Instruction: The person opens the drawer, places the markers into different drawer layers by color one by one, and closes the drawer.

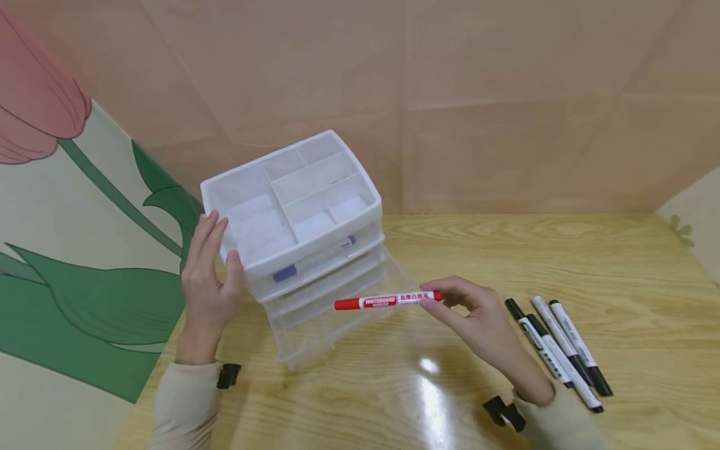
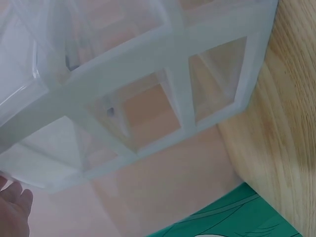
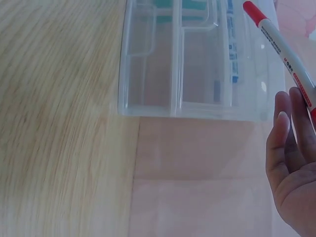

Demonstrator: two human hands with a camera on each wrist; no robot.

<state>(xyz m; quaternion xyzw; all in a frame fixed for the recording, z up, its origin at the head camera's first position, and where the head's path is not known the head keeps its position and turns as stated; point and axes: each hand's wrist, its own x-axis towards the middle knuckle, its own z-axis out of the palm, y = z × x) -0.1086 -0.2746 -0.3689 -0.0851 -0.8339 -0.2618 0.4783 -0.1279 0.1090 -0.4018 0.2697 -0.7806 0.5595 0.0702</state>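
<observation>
My right hand (image 1: 472,315) pinches a red and white whiteboard marker (image 1: 379,301) near one end, between thumb and fingers. The marker lies nearly level above a pulled-out clear drawer (image 1: 304,350) in the head view. The drawer belongs to a white translucent drawer organizer (image 1: 259,262), whose top is a divided tray. Against the organizer's left side rests my left hand (image 1: 210,281), its fingers along the rim and its thumb by the front corner. A blue-capped marker (image 1: 285,273) shows through the upper drawer front. The red marker (image 3: 281,47) also shows in the right wrist view.
Several black and white markers (image 1: 554,350) lie side by side on the wooden table (image 1: 647,300), to the right of my right hand. A tan sheet (image 1: 506,125) rises behind the table. On the left stands a wall panel with a painted tulip (image 1: 39,94).
</observation>
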